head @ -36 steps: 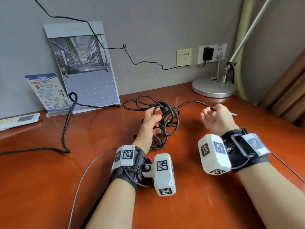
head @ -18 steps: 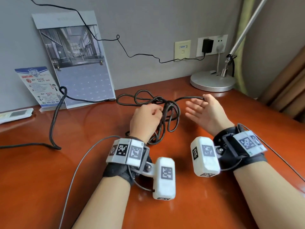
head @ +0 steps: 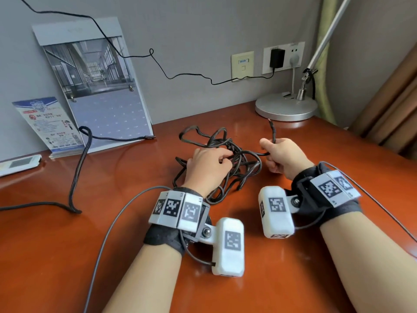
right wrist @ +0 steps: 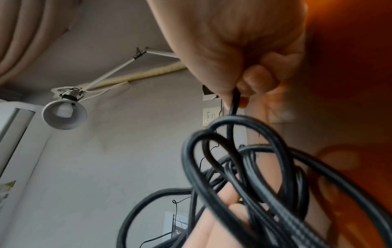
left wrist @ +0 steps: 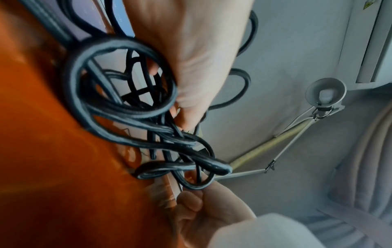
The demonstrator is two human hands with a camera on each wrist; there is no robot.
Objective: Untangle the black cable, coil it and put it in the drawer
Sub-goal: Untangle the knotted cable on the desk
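The right hand, which half a second ago hovered with fingers spread beside the knot, now has its fingers curled round a strand of the black cable, and the free end sticks up above its fist toward the lamp base. The right wrist view confirms it: the strand runs out from between thumb and curled fingers into the loops. The left hand keeps its hold on the tangle, fingers hooked through several loops, as the left wrist view shows. The cable's bundle lies on the reddish wooden desk between the two hands, partly lifted by them, its loops crossed and knotted. So the end is back in hand after a brief release, which I judge to be a regrip for feeding it back through a loop. Untangling is at an early stage; coiling has not begun, and no drawer is in view
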